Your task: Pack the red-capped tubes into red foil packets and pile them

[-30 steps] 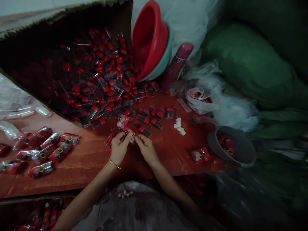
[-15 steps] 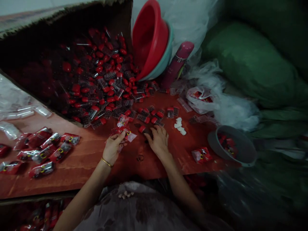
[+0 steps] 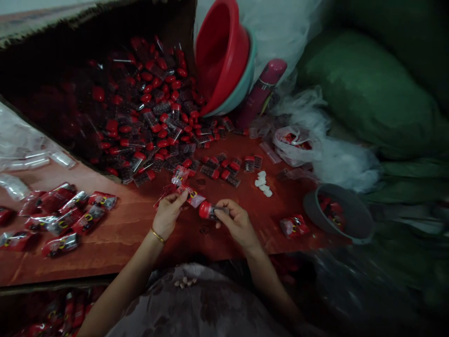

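The red printed wrapper in the left hand bears a yellow mark beside a dark one; any words on it are too small to read. Similar yellow and black marks show on the wrapped packs at the left. The magenta flask has pale marks down its side, too blurred to make out.

The left thumb and fingers pinch the wrapper at its near end, its pale end pointing towards the right hand. The right thumb and fingers close around a clear container with a red cap, tilted, cap towards the wrapper and just beside it.

Both hands work over a reddish-brown tabletop in dim light. Behind them, a cardboard box on its side spills red-capped containers onto the surface. A red basin leans within a light-blue one, and green sacks bulge at the right.

The table's front edge runs just before the person's lap. Tabletop stretches between the left hand and the wrapped packs, and between the right hand and a grey bowl near the right end, with a single red pack beside it.
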`<state>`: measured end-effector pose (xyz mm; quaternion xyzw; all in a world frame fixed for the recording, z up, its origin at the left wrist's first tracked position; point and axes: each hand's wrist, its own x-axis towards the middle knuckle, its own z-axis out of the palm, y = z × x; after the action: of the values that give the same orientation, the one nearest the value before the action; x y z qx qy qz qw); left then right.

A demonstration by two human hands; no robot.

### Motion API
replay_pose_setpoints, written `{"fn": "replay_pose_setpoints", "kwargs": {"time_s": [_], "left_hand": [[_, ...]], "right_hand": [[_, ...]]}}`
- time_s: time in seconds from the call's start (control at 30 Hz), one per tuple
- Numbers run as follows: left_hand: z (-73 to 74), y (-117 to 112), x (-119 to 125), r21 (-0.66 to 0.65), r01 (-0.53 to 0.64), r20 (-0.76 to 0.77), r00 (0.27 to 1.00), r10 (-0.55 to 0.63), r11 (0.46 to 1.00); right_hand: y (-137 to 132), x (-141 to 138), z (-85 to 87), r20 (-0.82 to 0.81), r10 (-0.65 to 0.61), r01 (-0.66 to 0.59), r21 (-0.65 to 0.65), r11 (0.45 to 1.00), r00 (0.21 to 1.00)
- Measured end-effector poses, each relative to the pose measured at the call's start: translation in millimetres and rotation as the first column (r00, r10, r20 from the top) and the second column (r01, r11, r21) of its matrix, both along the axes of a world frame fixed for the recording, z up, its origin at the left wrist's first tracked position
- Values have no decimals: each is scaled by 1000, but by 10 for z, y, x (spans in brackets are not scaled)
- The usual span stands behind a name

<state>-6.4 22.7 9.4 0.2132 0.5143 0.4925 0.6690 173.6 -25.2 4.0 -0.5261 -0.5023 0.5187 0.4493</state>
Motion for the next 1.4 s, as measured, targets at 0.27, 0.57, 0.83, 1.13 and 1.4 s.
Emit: {"fn": "replay_pose_setpoints", "kwargs": {"time_s": [0.27, 0.57, 0.83, 1.13, 1.4], "left_hand": [[-75, -58, -46, 137, 75, -111, 992, -60, 988], [-133, -134, 91, 162, 68, -47, 997, -61, 984], [-171, -189, 231, 107, -57, 68, 996, 50, 993], [-188, -228, 249, 166, 152, 65, 984, -164, 974], [-67, -140, 105, 190, 59, 86, 993, -77, 980]], "right_hand": [[47, -154, -74, 31, -9, 10, -2, 1000, 999], [46, -270, -51, 40, -94, 93, 25, 995, 995], [41, -472, -161, -14, -258, 258, 78, 963, 966], [72, -577, -117, -72, -255, 256, 12, 966, 964], [40, -501, -181, -63, -4, 9, 82, 997, 998]]}}
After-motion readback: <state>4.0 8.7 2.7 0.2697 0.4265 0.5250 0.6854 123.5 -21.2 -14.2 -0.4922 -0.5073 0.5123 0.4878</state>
